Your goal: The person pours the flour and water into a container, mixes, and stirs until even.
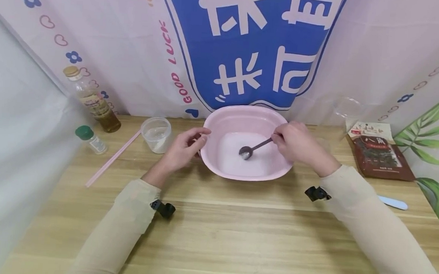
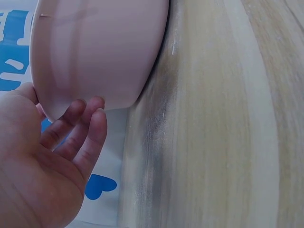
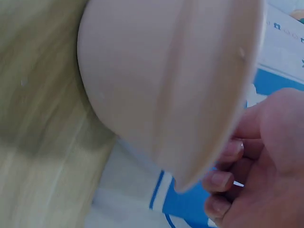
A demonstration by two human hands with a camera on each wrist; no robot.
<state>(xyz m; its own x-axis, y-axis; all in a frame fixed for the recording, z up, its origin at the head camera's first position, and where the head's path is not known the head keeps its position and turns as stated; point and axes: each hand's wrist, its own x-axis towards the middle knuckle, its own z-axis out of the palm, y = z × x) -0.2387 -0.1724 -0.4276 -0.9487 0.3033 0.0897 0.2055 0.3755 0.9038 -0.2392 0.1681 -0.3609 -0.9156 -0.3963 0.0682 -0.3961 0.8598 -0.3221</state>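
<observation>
A pink plastic basin (image 1: 243,113) stands near the back edge of the table, with a white layer (image 1: 231,158) over its bottom; whether that is powder or liquid I cannot tell. My left hand (image 1: 182,149) holds the basin's left rim, thumb on top and fingers curled under against the outer wall (image 2: 107,52). Over the basin's right rim, my right hand (image 1: 298,142) pinches the handle of a dark spoon (image 1: 262,144). The spoon's bowl is low in the basin, with some white stuff in it. In the right wrist view, the basin wall (image 3: 137,71) hides the spoon.
To the left are an oil bottle (image 1: 100,108), a green-capped shaker (image 1: 91,139), pink chopsticks (image 1: 112,159) and a clear cup (image 1: 155,135). A brown spice packet (image 1: 384,157) and a light-blue handle (image 1: 393,202) lie right. A printed curtain (image 1: 134,56) hangs behind.
</observation>
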